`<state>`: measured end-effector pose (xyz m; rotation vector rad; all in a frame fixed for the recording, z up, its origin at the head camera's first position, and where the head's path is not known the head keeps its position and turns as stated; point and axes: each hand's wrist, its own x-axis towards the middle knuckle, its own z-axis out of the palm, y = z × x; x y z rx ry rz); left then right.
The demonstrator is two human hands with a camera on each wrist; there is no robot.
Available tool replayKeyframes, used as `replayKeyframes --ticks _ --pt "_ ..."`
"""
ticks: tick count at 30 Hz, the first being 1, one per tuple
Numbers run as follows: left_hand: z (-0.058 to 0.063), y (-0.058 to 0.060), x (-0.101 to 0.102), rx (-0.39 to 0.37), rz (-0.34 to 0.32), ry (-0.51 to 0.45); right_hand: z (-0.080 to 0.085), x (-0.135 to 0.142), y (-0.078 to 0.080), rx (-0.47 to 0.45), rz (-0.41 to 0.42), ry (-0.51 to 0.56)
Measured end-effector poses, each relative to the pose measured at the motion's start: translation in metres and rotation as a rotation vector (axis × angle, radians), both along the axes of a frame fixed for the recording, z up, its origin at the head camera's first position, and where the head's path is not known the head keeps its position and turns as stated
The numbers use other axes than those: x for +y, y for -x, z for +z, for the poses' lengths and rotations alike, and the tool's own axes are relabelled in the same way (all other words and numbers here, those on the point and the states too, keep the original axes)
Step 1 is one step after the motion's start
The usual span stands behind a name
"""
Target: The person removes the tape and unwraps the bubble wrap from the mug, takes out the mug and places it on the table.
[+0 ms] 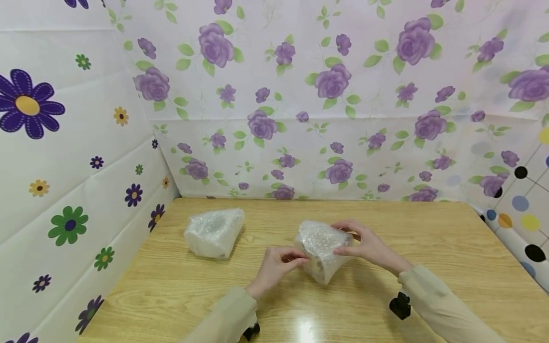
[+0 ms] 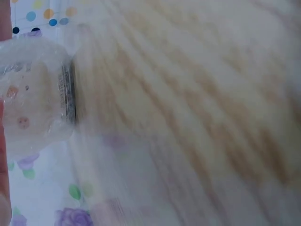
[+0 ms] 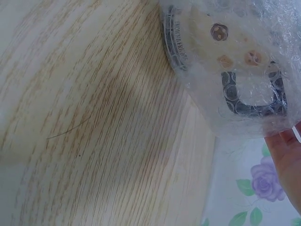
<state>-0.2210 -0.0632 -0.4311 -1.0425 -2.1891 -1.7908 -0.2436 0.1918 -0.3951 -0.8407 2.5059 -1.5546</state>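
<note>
A mug in bubble wrap point(image 1: 323, 245) sits on the table, slightly right of the middle. Through the film in the right wrist view, the mug point(image 3: 235, 47) shows a cream side with small printed faces, a dark squarish handle point(image 3: 254, 109) and a dark lettered band at one end. My left hand point(image 1: 276, 264) pinches the wrap at its near left side, thumb against forefinger. Curved over the bundle's right side, my right hand point(image 1: 366, 245) grips it between thumb and fingers. The left wrist view catches the wrapped mug point(image 2: 37, 94) at its left edge.
Another bubble-wrapped bundle point(image 1: 214, 233) lies to the left on the wooden table point(image 1: 266, 305); its contents are hidden. A flowered cloth point(image 1: 291, 95) hangs along the table's back edge, and another patterned cloth point(image 1: 73, 157) stands at the left.
</note>
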Motion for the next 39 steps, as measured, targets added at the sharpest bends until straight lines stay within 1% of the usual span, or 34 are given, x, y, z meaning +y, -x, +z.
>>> replayKeyframes --ticks 4,6,9,18,23,25,27,29,32,34,37,39 --pt "0.001 -0.003 0.002 0.08 0.074 0.01 -0.001 0.0 0.0 -0.003 0.001 -0.001" --pt "0.002 -0.004 0.003 0.091 0.087 0.017 -0.002 0.0 0.0 -0.004 0.0 -0.001" --pt "0.003 -0.004 0.005 0.078 0.085 0.028 -0.002 0.0 0.0 0.001 -0.005 -0.008" --pt "0.002 -0.002 0.006 0.026 0.046 0.049 -0.001 -0.001 -0.002 0.009 -0.017 -0.014" --pt "0.003 -0.003 0.006 -0.002 0.027 0.068 0.0 -0.001 -0.002 0.012 -0.026 -0.029" --pt "0.005 -0.004 0.006 -0.017 0.019 0.077 0.001 -0.001 -0.003 0.013 -0.03 -0.035" --pt "0.007 -0.004 0.005 -0.05 0.0 0.088 0.001 -0.001 -0.003 0.01 -0.035 -0.039" --pt "0.01 -0.004 0.004 -0.119 -0.032 0.095 0.001 -0.002 -0.004 0.008 -0.041 -0.039" --pt "0.014 -0.004 0.001 -0.231 -0.062 0.107 0.001 -0.002 -0.004 0.007 -0.041 -0.04" --pt "0.015 -0.004 0.001 -0.274 -0.067 0.111 0.001 -0.002 -0.004 0.006 -0.038 -0.039" --pt "0.016 -0.004 0.001 -0.262 -0.055 0.123 0.001 -0.002 -0.004 0.005 -0.035 -0.039" --pt "0.016 -0.004 0.001 -0.229 -0.047 0.124 0.002 -0.003 -0.004 0.002 -0.037 -0.035"
